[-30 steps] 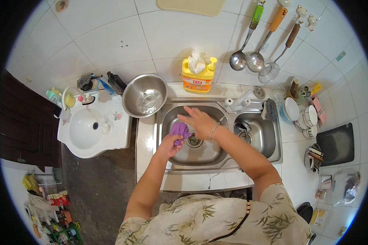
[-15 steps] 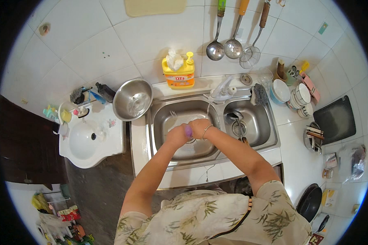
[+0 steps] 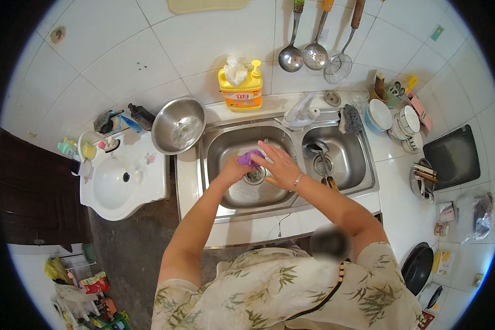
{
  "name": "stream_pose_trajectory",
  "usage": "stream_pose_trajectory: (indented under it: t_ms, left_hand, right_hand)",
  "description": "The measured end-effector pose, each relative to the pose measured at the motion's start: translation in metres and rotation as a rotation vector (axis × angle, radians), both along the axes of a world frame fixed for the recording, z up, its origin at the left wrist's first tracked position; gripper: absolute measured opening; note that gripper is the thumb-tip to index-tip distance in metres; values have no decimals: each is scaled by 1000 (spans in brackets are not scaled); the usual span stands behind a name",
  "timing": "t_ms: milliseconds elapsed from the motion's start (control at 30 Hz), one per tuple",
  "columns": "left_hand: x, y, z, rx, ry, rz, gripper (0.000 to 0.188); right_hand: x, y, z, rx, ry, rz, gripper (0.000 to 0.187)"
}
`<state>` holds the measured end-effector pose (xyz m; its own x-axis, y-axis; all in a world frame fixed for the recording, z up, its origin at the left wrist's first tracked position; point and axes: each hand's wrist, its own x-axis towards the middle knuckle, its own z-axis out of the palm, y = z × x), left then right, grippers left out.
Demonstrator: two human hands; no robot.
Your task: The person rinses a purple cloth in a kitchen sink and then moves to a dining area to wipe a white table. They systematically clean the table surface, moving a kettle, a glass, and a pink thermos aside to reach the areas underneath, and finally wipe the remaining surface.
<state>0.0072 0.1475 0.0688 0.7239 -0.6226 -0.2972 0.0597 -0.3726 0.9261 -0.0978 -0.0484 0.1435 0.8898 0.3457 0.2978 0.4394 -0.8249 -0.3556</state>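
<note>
Over the large left basin (image 3: 217,143) of the steel double sink, my left hand (image 3: 232,170) grips a crumpled purple cloth (image 3: 251,158). My right hand (image 3: 282,167), with a bracelet at its wrist, is open beside the cloth, its fingers spread and reaching toward it. Whether its fingertips touch the cloth I cannot tell. Below both hands the drain (image 3: 255,176) partly shows. Behind the sink stands the white faucet (image 3: 300,113). In the smaller right basin (image 3: 355,165) rest a ladle (image 3: 318,147) and other long utensils.
A steel bowl (image 3: 176,127) tilts at the sink's left, near a white washbasin (image 3: 102,190). Behind stands a yellow pump jug (image 3: 241,88). A scouring pad (image 3: 350,118) lies at the right rim, with stacked bowls (image 3: 407,124) beyond. Ladles and a strainer (image 3: 338,67) hang above.
Both hands were pressed together round the cloth. My right hand has let go, spread its fingers and moved slightly right, while the cloth stays in my left hand.
</note>
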Motion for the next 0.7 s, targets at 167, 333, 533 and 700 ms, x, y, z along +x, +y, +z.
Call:
stream_pose_trajectory:
  t_ms: [167,333,533,700]
  left_hand:
    - [-16,-16,82,-41,780,-171,13]
    - [-18,-21,87,16,809,-417,13]
    - [-16,-26,63,360,-35,-259,22]
    - [-31,-25,80,550,-542,-118,22]
  right_hand:
    - [4,-8,-8,-102,-327,166,69]
    - [21,-16,0,-130,-246,281,51]
    - [35,9,-2,-314,81,18,28]
    - [42,28,-1,-244,377,-135,22]
